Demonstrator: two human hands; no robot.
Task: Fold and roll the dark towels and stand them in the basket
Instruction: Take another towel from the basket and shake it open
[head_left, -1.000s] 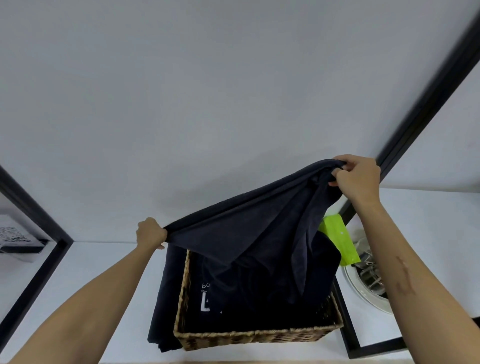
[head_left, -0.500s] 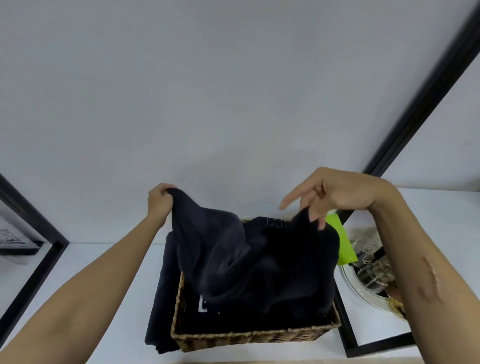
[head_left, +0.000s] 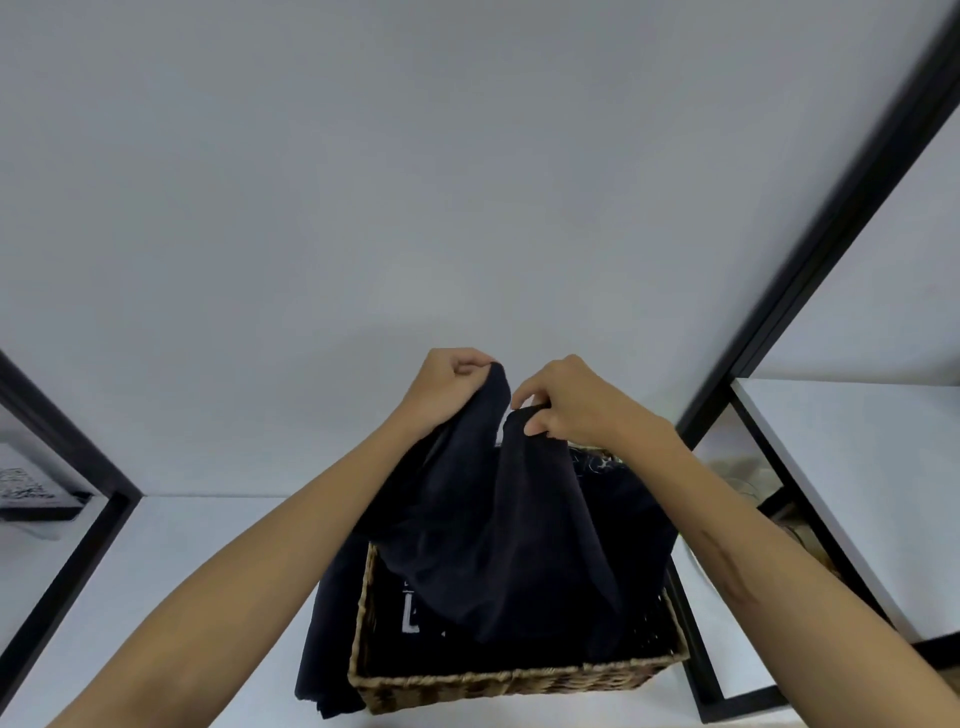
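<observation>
Fingers of both hands pinch the top edge of a dark towel (head_left: 498, 530): my left hand (head_left: 447, 387) at 11 o'clock, my right hand (head_left: 563, 402) at 1, close together so the cloth hangs doubled for folding. It drapes into the basket (head_left: 514, 683) below at 6. More dark cloth (head_left: 324, 649) spills over its 9 o'clock side onto the white shelf (head_left: 156, 571).

This looks like a home storage or laundry corner. A wicker basket (head_left: 514, 680) of dark towels (head_left: 519, 530) sits on a white shelf (head_left: 156, 597) divided by a black metal frame (head_left: 831, 218) against a plain pale wall (head_left: 415, 182). Household odds and ends fill the neighbouring bays, too blurred to name.
</observation>
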